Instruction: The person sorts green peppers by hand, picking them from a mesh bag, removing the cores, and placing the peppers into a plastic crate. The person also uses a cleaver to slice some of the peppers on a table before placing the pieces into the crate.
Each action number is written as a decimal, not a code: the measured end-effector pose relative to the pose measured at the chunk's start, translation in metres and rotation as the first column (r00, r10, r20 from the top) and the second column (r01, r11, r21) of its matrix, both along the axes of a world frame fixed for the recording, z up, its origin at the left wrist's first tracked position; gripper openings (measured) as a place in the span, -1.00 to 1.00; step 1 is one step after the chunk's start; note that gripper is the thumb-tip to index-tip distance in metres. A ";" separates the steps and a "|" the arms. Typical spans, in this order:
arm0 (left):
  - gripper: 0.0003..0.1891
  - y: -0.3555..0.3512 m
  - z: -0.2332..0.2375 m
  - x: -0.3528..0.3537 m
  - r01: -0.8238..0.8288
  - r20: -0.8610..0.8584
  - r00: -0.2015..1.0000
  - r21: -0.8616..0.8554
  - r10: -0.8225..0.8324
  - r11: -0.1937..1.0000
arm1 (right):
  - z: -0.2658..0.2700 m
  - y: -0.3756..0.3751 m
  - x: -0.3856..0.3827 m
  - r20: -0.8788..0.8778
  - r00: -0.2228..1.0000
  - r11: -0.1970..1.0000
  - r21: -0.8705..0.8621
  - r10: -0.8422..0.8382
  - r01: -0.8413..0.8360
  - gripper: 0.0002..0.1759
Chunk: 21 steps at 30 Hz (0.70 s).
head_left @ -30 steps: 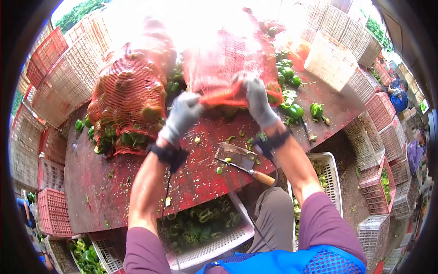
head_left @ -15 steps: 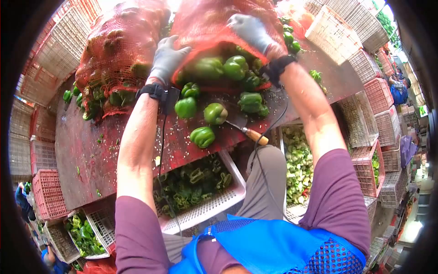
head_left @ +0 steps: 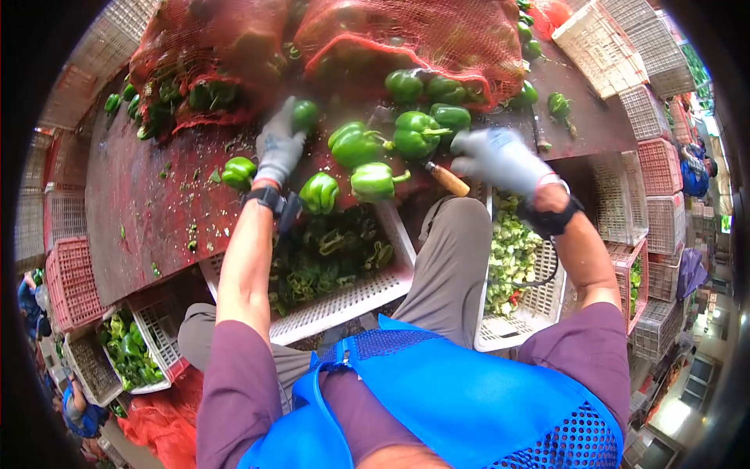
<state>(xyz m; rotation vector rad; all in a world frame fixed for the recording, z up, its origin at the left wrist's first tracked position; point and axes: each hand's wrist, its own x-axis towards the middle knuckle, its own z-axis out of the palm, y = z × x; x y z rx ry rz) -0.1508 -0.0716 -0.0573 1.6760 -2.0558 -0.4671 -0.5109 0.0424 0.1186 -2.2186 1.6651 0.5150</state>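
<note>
My left hand (head_left: pixel 281 144), in a grey-white glove, is over the table with fingers stretched out, beside a green bell pepper (head_left: pixel 305 116). Another pepper (head_left: pixel 239 173) lies left of its wrist. My gloved right hand (head_left: pixel 502 160) is smeared by motion, just right of a wooden-handled tool (head_left: pixel 448 179) whose blade is mostly hidden behind peppers. Between the hands lie several loose peppers, among them a pale green one (head_left: pixel 375 182) and a darker one (head_left: pixel 418 134). Behind them, the red mesh sack (head_left: pixel 445 39) lies with its mouth towards me and peppers at the opening.
A second mesh sack (head_left: pixel 211 47) of peppers stands at the back left of the reddish table (head_left: pixel 148 211). Below the table edge are a white crate (head_left: pixel 344 309) of dark green pepper pieces and another crate (head_left: pixel 508 338) of pale cores. Stacked crates (head_left: pixel 598 47) flank both sides.
Both hands have let go of the sack's mouth and come down towards me, the right one near the wooden handle. More peppers have spilled onto the table, and the sack sits flatter.
</note>
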 end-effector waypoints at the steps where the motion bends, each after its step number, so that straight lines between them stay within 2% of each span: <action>1: -0.25 -0.008 0.000 0.007 -0.003 0.079 0.997 0.027 0.001 1.000 | -0.025 0.005 -0.002 0.094 0.995 0.999 0.026 0.032 -0.035 -0.44; 2: -0.26 -0.013 0.002 0.014 -0.010 0.156 0.988 0.055 0.001 0.998 | -0.051 0.011 -0.004 0.188 0.980 0.996 0.051 0.063 -0.074 -0.39; 3: -0.28 -0.014 0.010 0.022 0.035 0.246 0.968 0.033 -0.042 0.999 | -0.072 0.015 -0.003 0.148 0.985 0.996 0.011 0.090 -0.093 -0.35; 4: -0.28 -0.008 0.025 0.030 0.078 0.239 0.967 0.042 -0.085 0.996 | -0.092 0.017 -0.001 0.111 0.987 0.993 -0.026 0.116 -0.114 -0.32; 5: -0.29 0.000 0.034 0.037 0.076 0.169 0.983 -0.041 -0.068 0.996 | -0.104 0.016 0.003 0.075 0.987 0.988 -0.065 0.143 -0.138 -0.28; 7: -0.31 0.029 0.053 0.043 0.090 0.037 0.996 -0.159 -0.085 0.983 | -0.105 0.010 0.023 -0.047 0.990 0.990 -0.036 0.135 -0.137 -0.28; 8: -0.31 0.062 0.078 0.033 0.140 0.076 0.989 -0.177 -0.129 0.974 | -0.105 0.007 0.031 -0.110 0.985 0.990 -0.026 0.132 -0.135 -0.27; 9: -0.29 0.086 0.066 0.031 0.280 0.177 0.957 -0.379 -0.228 0.882 | -0.108 0.003 0.025 -0.053 0.988 0.988 -0.038 0.146 -0.149 -0.30; 10: -0.26 0.116 0.082 0.018 0.375 0.258 0.917 -0.291 -0.305 0.880 | -0.108 0.000 0.027 -0.032 0.988 0.988 -0.018 0.150 -0.151 -0.30; 11: -0.24 0.139 0.073 0.007 0.431 0.344 0.870 -0.183 -0.353 0.884 | -0.105 -0.002 0.029 -0.011 0.988 0.988 0.003 0.152 -0.152 -0.30; 12: -0.26 0.148 0.052 0.000 0.491 0.406 0.825 -0.169 -0.394 0.854 | -0.101 -0.003 0.033 0.009 0.988 0.988 0.024 0.154 -0.154 -0.30; 13: -0.29 0.145 0.037 -0.001 0.427 0.335 0.867 -0.117 -0.369 0.897 | -0.096 -0.003 0.038 0.040 0.994 0.994 -0.019 0.106 -0.106 -0.33; 14: -0.32 0.138 0.027 -0.003 0.366 0.262 0.904 -0.063 -0.338 0.929 | -0.082 0.000 0.043 0.160 0.987 0.999 -0.023 0.026 -0.023 -0.35; 16: -0.35 0.128 0.019 0.003 0.180 0.273 0.952 -0.137 -0.138 0.974 | -0.055 0.008 0.047 0.385 0.914 0.990 -0.005 -0.131 0.144 -0.38; 17: -0.35 0.126 0.023 0.005 0.046 0.249 0.968 -0.055 -0.031 0.997 | -0.055 0.011 0.038 0.584 0.789 0.977 0.029 -0.189 0.213 -0.40; 18: -0.36 0.125 0.022 0.008 -0.078 0.209 0.974 -0.026 0.082 0.997 | -0.053 0.011 0.031 0.739 0.507 0.896 0.370 -0.444 0.246 -0.38; 20: -0.37 0.130 0.015 0.014 -0.215 0.128 0.966 -0.091 0.226 0.972 | -0.049 0.020 0.032 0.822 0.436 0.927 0.289 -0.368 0.238 -0.38; 21: -0.39 0.131 0.007 0.017 -0.213 0.047 0.975 -0.101 0.218 0.972 | -0.042 0.026 0.040 0.828 0.440 0.931 0.250 -0.347 0.264 -0.37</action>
